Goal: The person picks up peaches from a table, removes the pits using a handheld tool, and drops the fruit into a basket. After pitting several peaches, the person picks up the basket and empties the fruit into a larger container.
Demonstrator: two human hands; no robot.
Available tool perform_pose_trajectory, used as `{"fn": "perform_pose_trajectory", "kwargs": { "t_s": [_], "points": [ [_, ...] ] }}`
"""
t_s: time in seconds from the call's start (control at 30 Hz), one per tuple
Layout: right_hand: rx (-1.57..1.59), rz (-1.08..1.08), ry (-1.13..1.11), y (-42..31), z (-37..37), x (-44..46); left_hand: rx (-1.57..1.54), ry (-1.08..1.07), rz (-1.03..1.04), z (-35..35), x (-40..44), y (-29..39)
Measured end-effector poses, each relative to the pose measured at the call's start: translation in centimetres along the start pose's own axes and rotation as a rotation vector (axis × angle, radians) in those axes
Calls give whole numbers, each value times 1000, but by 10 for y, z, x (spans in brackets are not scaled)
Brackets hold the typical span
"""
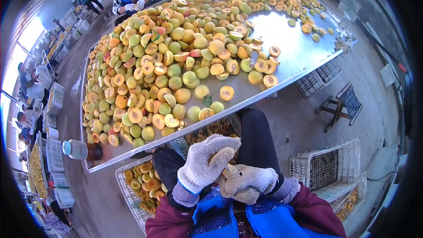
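Here we are, left hand (207,161) and right hand (252,180) curled together, whatever they grip too hidden to tell, while the fruit (189,78) lies heaped across the table (299,48), where a bump from our knee (253,121) could roll edge pieces off.

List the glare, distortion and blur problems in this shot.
Head view: white glare washes out the bare metal of the sorting table; the windows at picture left are blown out; wide-angle distortion bows the outer scene inside a black rim; far-off workers look soft; whatever sits between the left glove and right glove is too indistinct to name.
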State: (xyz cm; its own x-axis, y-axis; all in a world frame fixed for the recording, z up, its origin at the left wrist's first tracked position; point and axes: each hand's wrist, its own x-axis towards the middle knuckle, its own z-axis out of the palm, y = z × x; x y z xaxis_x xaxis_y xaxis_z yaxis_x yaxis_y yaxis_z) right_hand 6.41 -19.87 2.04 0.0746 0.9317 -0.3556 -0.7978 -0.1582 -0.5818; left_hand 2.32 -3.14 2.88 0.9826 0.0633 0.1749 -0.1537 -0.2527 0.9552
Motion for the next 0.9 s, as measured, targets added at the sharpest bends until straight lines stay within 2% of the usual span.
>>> {"fn": "perform_pose_trajectory", "kwargs": {
  "t_s": [0.07, 0.1, 0.13, 0.17, 0.2, 0.27, 0.3, 0.33, 0.4, 0.47, 0.57, 0.6, 0.67, 0.7, 0.73, 0.8, 0.9],
  "points": [
    [74, -25, -178, -2, 1, -1, 161, 46, 284, -3, -1, 2],
    [74, -25, -179, 1, -1, 0, 284, 116, 451, -2, -4, -6],
    [139, 8, -293, 8, -5, 2, 210, 216, 497, 4, -11, -10],
    [203, 43, -406, 13, -10, 4, 148, 213, 493, 5, -13, -15],
    [202, 43, -401, 15, -15, 6, 84, 209, 488, 6, -13, -16],
    [277, 123, -439, 19, -22, 10, -763, 194, -84, 20, -22, -2],
    [265, 117, -386, 18, -22, 12, -682, 248, -216, 22, -21, -4],
    [261, 120, -387, 16, -19, 13, -682, 252, -212, 23, -19, -5],
    [167, 45, -154, 16, -11, 15, -930, 406, -474, 24, -17, -7],
    [164, 64, -130, 19, -15, 19, -954, 418, -479, 21, -16, -7],
    [155, 140, -122, 13, -14, 21, -396, 339, -280, 16, -16, -15],
    [156, 148, -125, 13, -12, 22, -396, 346, -285, 6, -14, -20],
    [133, 83, -220, 10, -7, 27, 146, 119, 299, -16, -4, -25],
    [283, 107, -335, 17, -13, 27, 128, 90, 380, -19, -2, -26],
    [275, 123, -347, 18, -13, 25, 138, 108, 376, -15, -6, -20],
    [257, 60, -316, 18, -12, 25, -671, 182, -192, 3, -16, -5],
    [253, 90, -291, 22, -27, 26, -942, 254, -339, 18, -12, -18]
  ]
}}
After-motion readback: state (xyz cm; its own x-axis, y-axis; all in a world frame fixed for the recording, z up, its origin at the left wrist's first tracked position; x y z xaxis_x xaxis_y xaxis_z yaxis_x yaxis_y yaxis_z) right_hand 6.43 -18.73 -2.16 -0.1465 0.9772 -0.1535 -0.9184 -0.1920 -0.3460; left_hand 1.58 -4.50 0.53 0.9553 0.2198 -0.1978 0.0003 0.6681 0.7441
